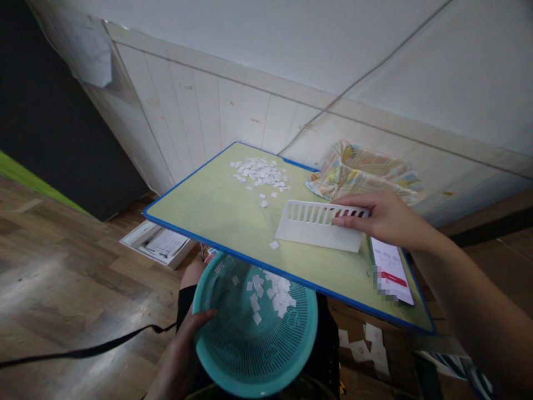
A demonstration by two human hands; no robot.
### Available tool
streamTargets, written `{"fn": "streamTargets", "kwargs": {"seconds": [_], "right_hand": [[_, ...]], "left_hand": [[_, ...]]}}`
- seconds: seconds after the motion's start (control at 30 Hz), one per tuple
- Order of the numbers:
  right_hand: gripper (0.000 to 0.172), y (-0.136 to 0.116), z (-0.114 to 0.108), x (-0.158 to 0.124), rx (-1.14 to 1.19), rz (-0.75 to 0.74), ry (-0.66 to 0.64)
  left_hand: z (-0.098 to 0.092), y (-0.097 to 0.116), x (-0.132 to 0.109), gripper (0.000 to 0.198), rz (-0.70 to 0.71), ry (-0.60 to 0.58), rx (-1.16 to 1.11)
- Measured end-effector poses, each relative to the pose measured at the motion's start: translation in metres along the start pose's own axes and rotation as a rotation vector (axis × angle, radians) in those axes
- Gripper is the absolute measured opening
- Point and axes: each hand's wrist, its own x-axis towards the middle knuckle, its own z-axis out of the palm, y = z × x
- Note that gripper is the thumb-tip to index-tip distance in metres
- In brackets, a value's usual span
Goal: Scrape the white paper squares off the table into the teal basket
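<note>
My right hand (381, 216) grips a white plastic scraper-like plate (318, 234) by its slotted upper edge. Its long straight lower edge is just over or on the yellow-green tabletop (200, 200); I cannot tell if it touches. One small white paper square (273, 245) lies beside the plate's left end, and a heap of such paper squares (260, 171) is farther back. My left hand (194, 339) is wrapped round the left rim of a teal plastic strainer basket (256, 383), held at the table's front edge. Several paper squares (283, 297) are inside the basket.
A patterned cloth-lined basket (375, 172) stands at the back right. A phone (391, 269) showing a timer lies at the table's right end. On the floor are a white open box (156, 244), several printed cards (370, 347) and a black strap (104, 349).
</note>
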Motion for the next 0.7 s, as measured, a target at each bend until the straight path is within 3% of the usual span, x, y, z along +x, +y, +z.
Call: {"fn": "streamTargets", "kwargs": {"seconds": [0.23,0.4,0.7], "right_hand": [[0.036,0.0094,0.0000,0.0013,0.044,0.011,0.029],[0.038,0.0085,0.0019,0.0008,0.033,0.001,-0.022],[0.038,0.0081,0.0045,0.0037,0.004,0.030,0.154]], "left_hand": [[-0.0029,-0.0015,0.0023,0.074,-0.001,-0.011,-0.008],[-0.0018,-0.0016,0.0018,0.074,-0.005,-0.012,0.001],[0.0003,-0.0038,0.0016,0.075,-0.003,-0.035,0.004]]}}
